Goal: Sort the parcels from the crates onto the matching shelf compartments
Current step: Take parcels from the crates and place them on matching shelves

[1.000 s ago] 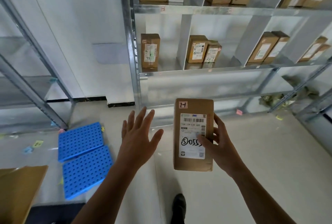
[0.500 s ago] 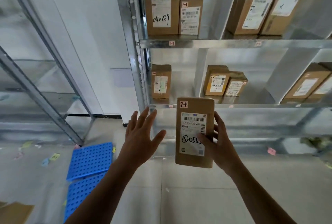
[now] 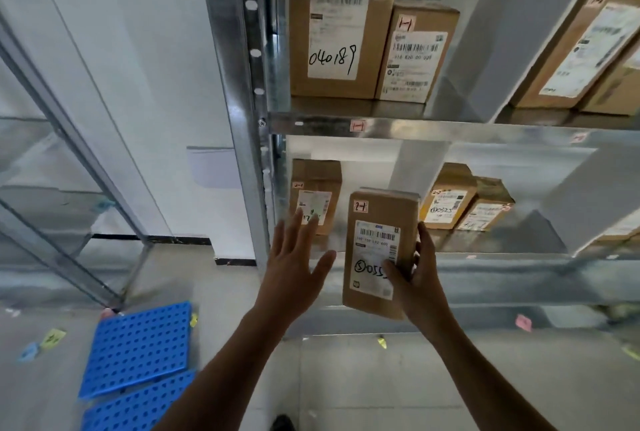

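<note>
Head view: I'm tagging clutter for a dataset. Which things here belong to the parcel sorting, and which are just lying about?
Job in hand:
brown cardboard parcel tagged 2-1, gripped by the right hand
left hand, open
second brown cardboard parcel, standing in the lower-left compartment
grey metal shelf rack

Lying about:
blue perforated plastic panels on the floor
small coloured paper slips on the floor

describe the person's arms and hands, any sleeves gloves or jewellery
Both are bare: the left hand and right hand wear no gloves, and no ring, watch or band shows. The left forearm and right forearm have no sleeves as far as the frame reaches.
</note>
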